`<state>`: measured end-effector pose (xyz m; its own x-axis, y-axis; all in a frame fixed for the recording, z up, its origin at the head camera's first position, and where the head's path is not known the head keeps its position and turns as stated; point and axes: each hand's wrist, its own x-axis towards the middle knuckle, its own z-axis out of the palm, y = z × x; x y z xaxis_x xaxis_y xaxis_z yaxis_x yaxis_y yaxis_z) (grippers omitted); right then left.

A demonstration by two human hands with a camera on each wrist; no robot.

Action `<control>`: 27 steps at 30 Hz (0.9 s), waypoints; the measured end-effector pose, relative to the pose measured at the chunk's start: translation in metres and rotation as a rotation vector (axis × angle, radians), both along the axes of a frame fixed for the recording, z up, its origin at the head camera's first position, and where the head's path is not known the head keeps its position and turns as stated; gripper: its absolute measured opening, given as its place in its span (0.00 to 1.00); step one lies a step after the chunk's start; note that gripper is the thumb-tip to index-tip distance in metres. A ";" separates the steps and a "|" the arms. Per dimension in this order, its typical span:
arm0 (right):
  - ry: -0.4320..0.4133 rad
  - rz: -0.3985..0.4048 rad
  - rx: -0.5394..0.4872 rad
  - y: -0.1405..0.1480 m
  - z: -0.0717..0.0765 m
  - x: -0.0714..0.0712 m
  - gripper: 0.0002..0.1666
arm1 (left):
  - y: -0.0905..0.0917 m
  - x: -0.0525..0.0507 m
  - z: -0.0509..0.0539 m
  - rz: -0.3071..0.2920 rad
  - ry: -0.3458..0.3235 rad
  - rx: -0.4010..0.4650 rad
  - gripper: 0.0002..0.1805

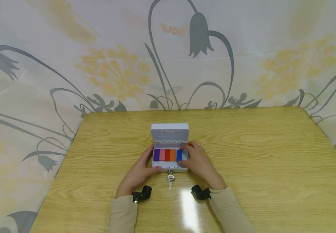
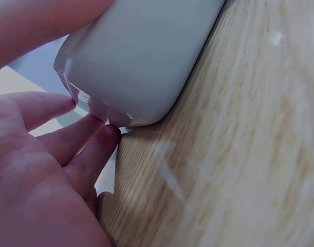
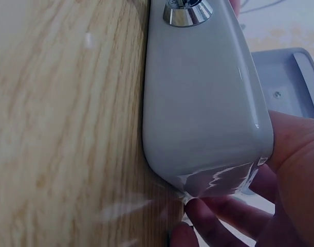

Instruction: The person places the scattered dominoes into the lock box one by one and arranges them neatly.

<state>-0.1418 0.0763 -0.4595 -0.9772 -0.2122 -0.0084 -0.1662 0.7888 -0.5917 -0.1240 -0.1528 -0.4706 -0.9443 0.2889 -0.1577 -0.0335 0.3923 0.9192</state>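
Note:
A small white metal cash box [image 1: 163,164] stands on the table with its lid [image 1: 170,134] raised. Inside, purple, pink, red and orange blocks [image 1: 168,155] form a row, and a blue block [image 1: 179,156] sits to their right, across a narrow gap. My left hand [image 1: 137,173] grips the box's left side, thumb at the front edge and fingers along the side wall [image 2: 136,56]. Reaching in over the right side, my right hand [image 1: 201,163] pinches the blue block between thumb and index finger. Its other fingers lie outside the box wall [image 3: 203,98].
A key [image 1: 170,183] hangs from the lock [image 1: 170,173] on the box's front. Wood-grain table surface [image 1: 258,161] surrounds the box, and a flower-patterned cloth [image 1: 243,64] hangs behind. Black wrist cameras [image 1: 142,194] are worn on both wrists.

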 end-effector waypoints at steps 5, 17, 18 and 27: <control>0.009 -0.002 0.028 -0.001 0.001 -0.001 0.27 | 0.000 0.000 0.000 0.002 0.000 -0.012 0.48; 0.015 -0.028 0.050 -0.005 -0.001 -0.003 0.28 | 0.000 -0.001 -0.002 0.008 -0.003 -0.030 0.47; 0.012 -0.029 0.052 -0.005 -0.001 -0.003 0.28 | 0.000 -0.001 -0.003 0.007 0.000 -0.032 0.48; 0.006 -0.054 0.078 -0.008 0.001 -0.001 0.28 | 0.000 -0.002 -0.002 0.001 0.016 -0.034 0.48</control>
<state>-0.1428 0.0684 -0.4587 -0.9873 -0.1579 -0.0172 -0.1252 0.8406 -0.5270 -0.1258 -0.1529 -0.4730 -0.9471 0.2823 -0.1525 -0.0197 0.4233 0.9058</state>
